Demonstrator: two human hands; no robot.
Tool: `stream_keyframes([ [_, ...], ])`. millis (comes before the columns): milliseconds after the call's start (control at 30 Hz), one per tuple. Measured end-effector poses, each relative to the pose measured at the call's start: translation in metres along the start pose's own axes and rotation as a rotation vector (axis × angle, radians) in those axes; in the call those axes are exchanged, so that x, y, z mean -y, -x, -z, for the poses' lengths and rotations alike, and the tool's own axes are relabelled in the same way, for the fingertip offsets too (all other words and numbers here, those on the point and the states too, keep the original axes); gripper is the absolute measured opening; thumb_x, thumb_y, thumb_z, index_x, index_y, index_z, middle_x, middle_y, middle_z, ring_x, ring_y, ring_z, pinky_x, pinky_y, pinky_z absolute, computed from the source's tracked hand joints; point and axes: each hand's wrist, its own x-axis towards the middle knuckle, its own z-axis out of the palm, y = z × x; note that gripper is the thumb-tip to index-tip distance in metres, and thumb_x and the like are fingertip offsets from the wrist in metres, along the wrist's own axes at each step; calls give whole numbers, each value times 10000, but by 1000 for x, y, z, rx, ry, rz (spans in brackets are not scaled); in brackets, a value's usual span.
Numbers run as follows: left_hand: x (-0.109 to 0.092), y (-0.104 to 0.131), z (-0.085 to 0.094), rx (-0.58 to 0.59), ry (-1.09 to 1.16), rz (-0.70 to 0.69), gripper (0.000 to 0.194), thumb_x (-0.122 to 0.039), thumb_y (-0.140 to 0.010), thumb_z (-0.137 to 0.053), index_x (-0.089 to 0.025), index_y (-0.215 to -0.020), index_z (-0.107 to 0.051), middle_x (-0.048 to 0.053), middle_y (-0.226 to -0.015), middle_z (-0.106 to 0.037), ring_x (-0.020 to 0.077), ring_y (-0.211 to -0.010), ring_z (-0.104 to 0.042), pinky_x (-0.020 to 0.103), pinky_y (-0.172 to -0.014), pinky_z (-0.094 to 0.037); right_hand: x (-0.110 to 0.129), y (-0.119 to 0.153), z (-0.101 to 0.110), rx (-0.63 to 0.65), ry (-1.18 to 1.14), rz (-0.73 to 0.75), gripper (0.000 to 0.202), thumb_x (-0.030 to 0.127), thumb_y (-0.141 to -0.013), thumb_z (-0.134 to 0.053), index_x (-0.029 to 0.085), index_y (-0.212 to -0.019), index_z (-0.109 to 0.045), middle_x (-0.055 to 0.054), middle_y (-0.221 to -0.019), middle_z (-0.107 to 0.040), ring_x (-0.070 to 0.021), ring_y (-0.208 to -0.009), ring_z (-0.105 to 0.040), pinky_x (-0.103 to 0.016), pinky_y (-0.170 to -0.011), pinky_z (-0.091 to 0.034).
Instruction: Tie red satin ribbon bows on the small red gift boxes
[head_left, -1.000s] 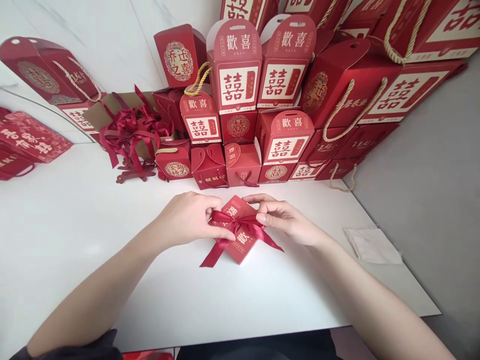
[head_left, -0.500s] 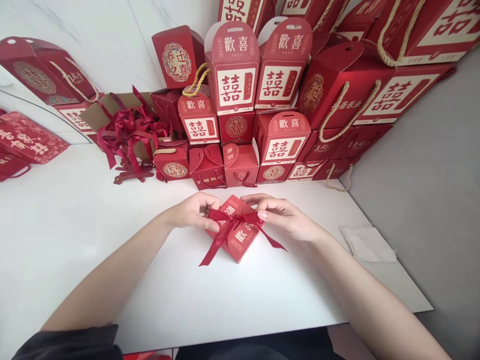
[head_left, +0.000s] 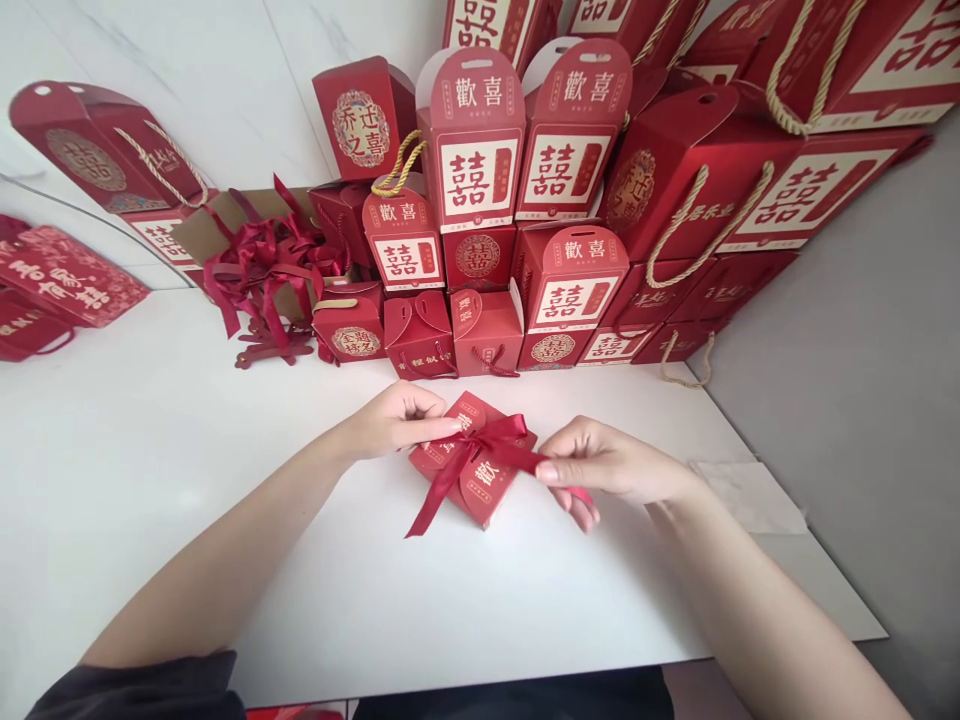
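A red gift box (head_left: 495, 490) with pale Chinese characters lies flat on the white table, turned cornerwise to me. Across its top runs a dark red satin ribbon (head_left: 439, 490) tied in a bow. My right hand (head_left: 604, 465) pinches one ribbon tail at the box's right side and holds it out taut, its end showing below the fingers. My left hand (head_left: 401, 420) is at the left of the bow, thumb and fingers closed on the ribbon near the knot. The other tail hangs loose over the box's near left edge.
Behind the box, stacked red gift boxes (head_left: 480, 150) with rope handles stand along the back. A cardboard carton (head_left: 199, 235) heaped with loose ribbons (head_left: 266, 250) is at back left. White paper (head_left: 750, 497) lies by the table's right edge, next to a grey wall (head_left: 855, 400).
My right hand has left the bow's right loop and moved right and down, now gripping and pulling out a tail. My left hand's thumb has shifted toward the knot.
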Motion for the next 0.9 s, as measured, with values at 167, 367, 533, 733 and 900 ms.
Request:
stream_keyframes([
  [167, 0, -4, -4, 18, -4, -30, 527, -368, -876, -590, -182, -547, -221, -71, -522, -211, 51, -478, -215, 226, -453, -184, 0, 6, 0, 131, 81, -131, 351, 435, -844, -678, 127, -675, -671, -5, -513, -635, -110, -426, -601, -204, -438, -447],
  [367, -6, -4, -3, 93, -10, -39, 493, -319, -729, -743, -168, -558, -306, -67, -571, -361, 55, -533, -323, 211, -508, -285, -9, -4, 9, 172, 146, -196, 331, 436, -821, -689, 122, -714, -691, 6, -524, -623, -104, -442, -593, -214, -481, -465],
  [533, -15, 8, 8, 128, -106, 40, 399, -335, -641, -814, -166, -678, -454, -69, -605, -466, 66, -540, -390, 208, -509, -315, -19, -8, 8, 162, 349, -222, 279, 407, -745, -743, 131, -731, -704, -20, -659, -686, -140, -619, -635, -229, -574, -464],
  [733, -49, 38, 23, -52, -384, 109, 600, -487, -764, -708, -243, -1257, -468, -52, -717, -515, 113, -616, -481, 243, -582, -397, -14, -2, 16, 101, 616, -131, 100, 239, -769, -621, 166, -791, -685, -8, -780, -684, -156, -727, -611, -235, -646, -442],
  [900, -67, 41, -44, -298, -782, 35, 925, -728, -644, -681, -292, -1411, -404, 118, -1390, -491, 335, -1212, -505, 476, -983, -436, -11, -2, 19, -53, 712, -164, 236, 311, -864, -501, 165, -751, -647, -35, -741, -678, -161, -661, -593, -267, -652, -441],
])
